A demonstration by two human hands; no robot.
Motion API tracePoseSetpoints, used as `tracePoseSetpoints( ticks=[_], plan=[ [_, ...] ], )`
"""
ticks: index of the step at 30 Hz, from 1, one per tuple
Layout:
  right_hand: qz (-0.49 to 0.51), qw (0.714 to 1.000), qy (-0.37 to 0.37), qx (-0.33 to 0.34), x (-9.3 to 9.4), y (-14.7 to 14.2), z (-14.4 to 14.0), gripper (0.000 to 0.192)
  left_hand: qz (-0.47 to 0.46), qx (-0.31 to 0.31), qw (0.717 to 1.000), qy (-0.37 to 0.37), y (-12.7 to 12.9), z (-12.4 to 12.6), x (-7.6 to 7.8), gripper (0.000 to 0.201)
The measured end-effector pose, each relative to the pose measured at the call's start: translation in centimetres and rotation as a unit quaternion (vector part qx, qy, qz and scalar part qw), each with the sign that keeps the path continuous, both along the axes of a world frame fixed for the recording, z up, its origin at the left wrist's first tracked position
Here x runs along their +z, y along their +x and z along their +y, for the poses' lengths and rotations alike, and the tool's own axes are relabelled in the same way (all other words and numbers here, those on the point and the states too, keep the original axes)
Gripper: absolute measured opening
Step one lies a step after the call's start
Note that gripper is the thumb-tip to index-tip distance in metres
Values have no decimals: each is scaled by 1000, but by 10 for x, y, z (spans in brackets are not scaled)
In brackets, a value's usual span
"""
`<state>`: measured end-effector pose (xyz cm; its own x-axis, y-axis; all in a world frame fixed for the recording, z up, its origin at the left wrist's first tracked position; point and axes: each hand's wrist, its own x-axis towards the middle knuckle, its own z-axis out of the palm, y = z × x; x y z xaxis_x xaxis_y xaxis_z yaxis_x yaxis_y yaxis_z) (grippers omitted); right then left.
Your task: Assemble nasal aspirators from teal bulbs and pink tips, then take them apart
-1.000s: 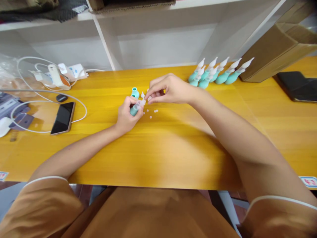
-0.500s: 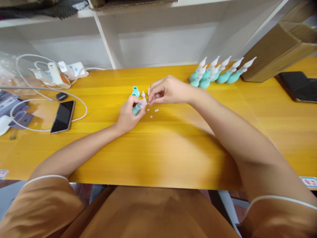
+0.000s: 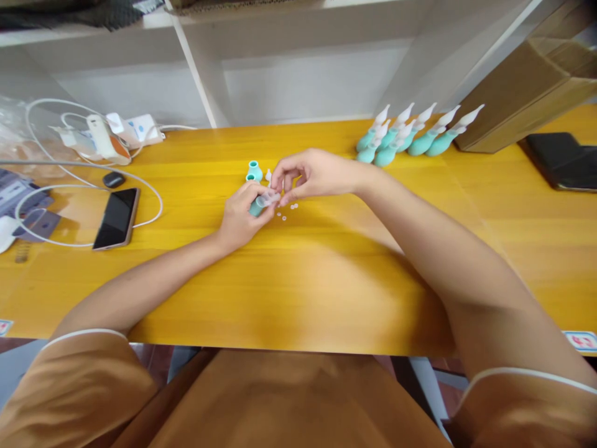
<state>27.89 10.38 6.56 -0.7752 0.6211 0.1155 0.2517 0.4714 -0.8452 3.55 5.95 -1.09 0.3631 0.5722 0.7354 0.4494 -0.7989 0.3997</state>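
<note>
The left hand (image 3: 240, 216) gripped a teal bulb (image 3: 256, 207) with its clear nozzle (image 3: 268, 198). The right hand (image 3: 312, 175) pinched at the nozzle's tip; loose white rings (image 3: 285, 211) lay just beside.

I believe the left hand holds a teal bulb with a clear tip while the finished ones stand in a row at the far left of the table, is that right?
Not quite: the head view shows the row of finished ones standing at the far right of the table, beside the cardboard box. The left hand does hold a teal bulb with a clear tip.

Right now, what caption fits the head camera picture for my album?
Left hand holds a teal bulb while the right hand pinches at its clear tip over a yellow table.
</note>
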Motion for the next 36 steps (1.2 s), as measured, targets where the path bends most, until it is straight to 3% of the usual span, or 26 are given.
tracePoseSetpoints(
  ticks=[5,8,13,15,18,22,25,31,36],
  plan=[
    [8,1000,-5,-7,-17,-11,4,32,-9,5,1000,-22,0,-3,1,26],
    [-20,1000,-13,-1,-17,-12,3,29,-29,-11,999,-39,-2,-2,-2,30],
    [-74,992,23,-101,-8,-12,-2,22,-114,-100,987,-49,-9,9,-12,39],
    [-107,982,75,-138,-9,-15,-3,17,-146,-82,984,-53,-10,13,-15,40],
    [-185,958,168,-139,-16,-22,-5,11,-166,-59,983,-56,-8,15,-16,36],
    [-265,919,257,-141,-29,-34,-13,18,-139,-14,989,-53,-7,11,-13,39],
    [-277,909,264,-164,-34,-38,-16,22,-107,13,993,-50,-7,8,-10,42],
    [-253,918,245,-184,-33,-35,-13,22,-103,26,994,16,-7,8,-2,32],
    [-296,903,243,-194,-33,-36,-13,25,-85,40,996,7,-7,7,-1,28]
  ],
)
